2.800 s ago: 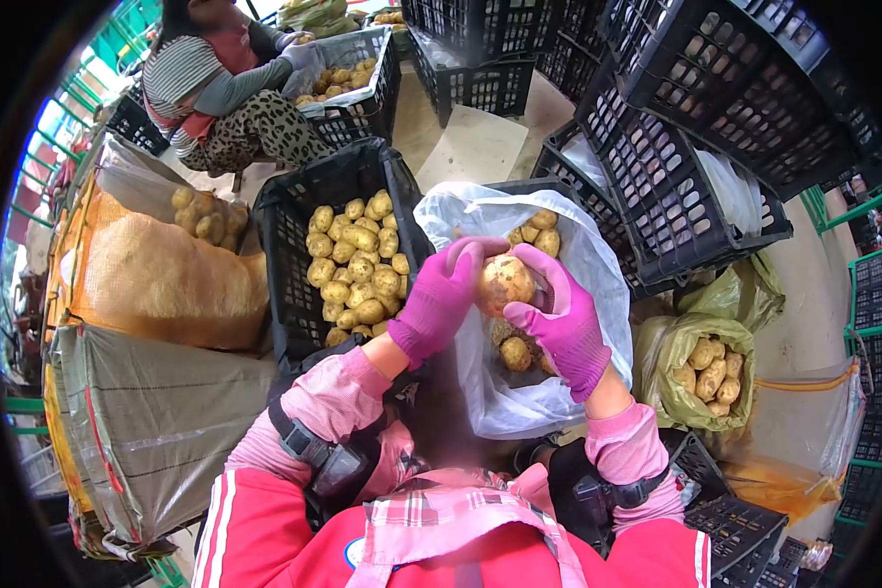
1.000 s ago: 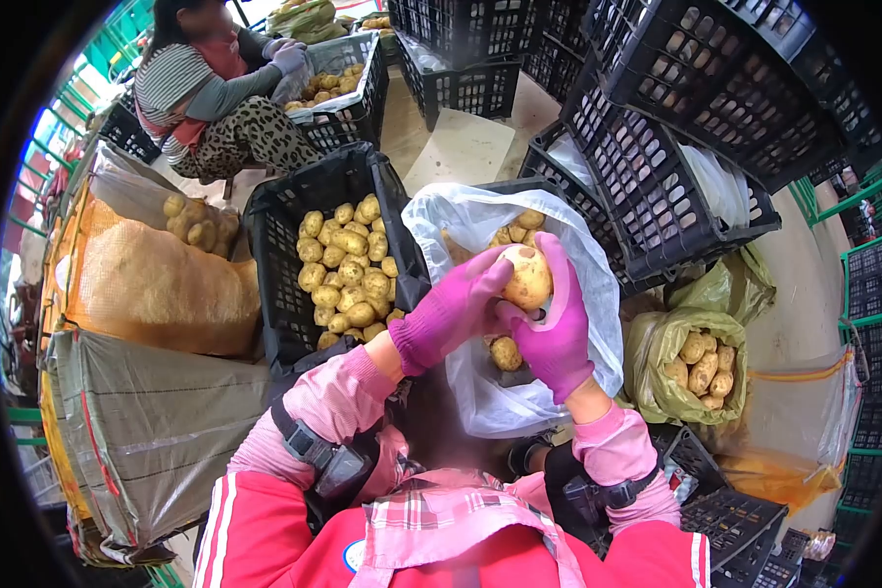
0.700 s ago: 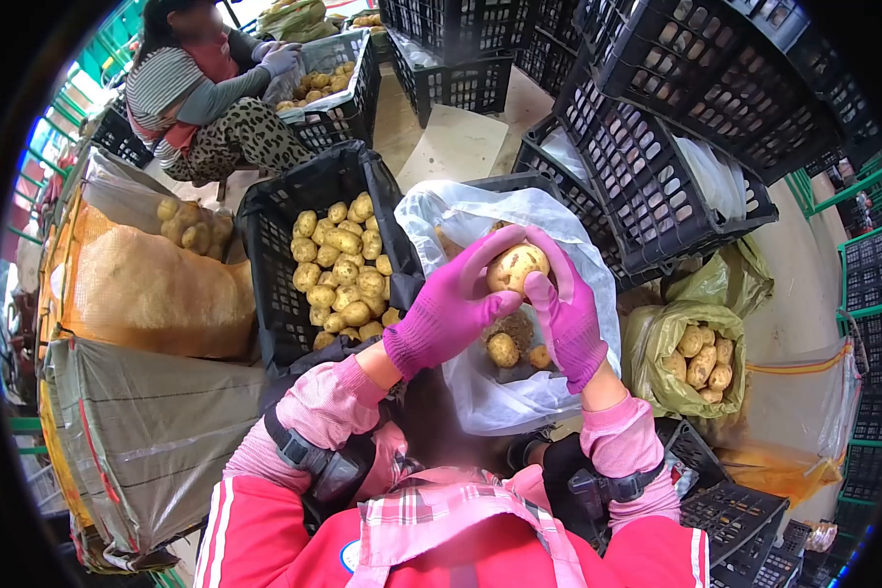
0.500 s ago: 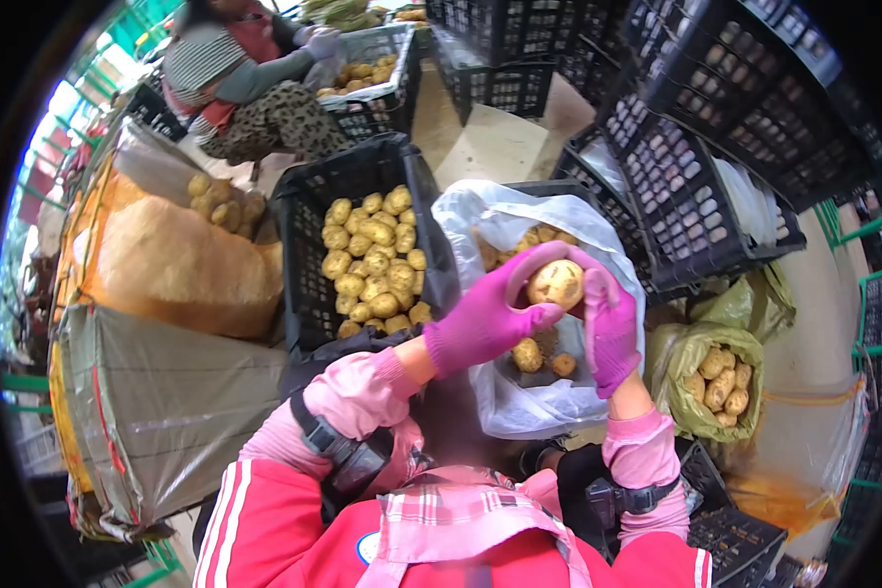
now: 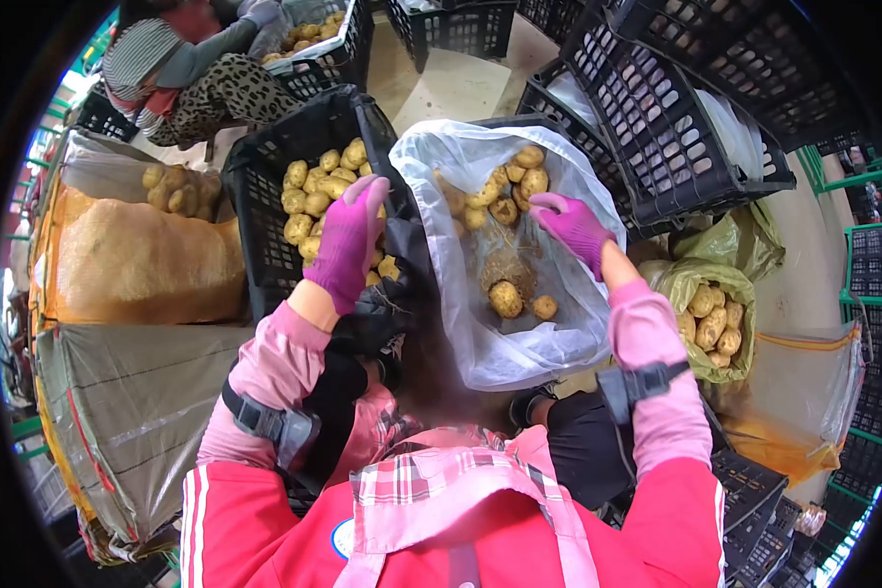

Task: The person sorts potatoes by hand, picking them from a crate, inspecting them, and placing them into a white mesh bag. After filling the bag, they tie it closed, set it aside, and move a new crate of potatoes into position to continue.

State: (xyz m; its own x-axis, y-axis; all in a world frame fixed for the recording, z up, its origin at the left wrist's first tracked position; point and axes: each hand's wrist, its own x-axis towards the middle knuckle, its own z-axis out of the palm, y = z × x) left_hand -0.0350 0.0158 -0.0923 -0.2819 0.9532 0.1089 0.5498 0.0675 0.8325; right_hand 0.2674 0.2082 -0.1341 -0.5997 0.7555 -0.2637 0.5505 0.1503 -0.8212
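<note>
My left hand (image 5: 353,240), in a purple glove, is over the black crate (image 5: 255,211) of yellow potatoes (image 5: 316,204). Its fingers are stretched out and hide some of the potatoes beneath; no potato shows in its grasp. My right hand (image 5: 573,230), gloved alike, reaches into the crate lined with white plastic (image 5: 431,255). Thumb and fingers stand apart there, close to a cluster of potatoes (image 5: 532,183) at the far end. Two more potatoes, one larger (image 5: 505,299) and one smaller (image 5: 545,308), lie near a patch of loose soil (image 5: 508,267) in this liner.
Stacked black crates (image 5: 647,127) rise at the right. Below them stands a green bag (image 5: 740,294) holding potatoes. Large sacks (image 5: 137,260) line the left side. At the back left, a crouching person (image 5: 220,88) works beside another potato crate (image 5: 348,59).
Both hands held one potato together over the lined crate. They have parted, the left moving to the black crate and the right to the far potatoes. That potato is no longer seen in either hand.
</note>
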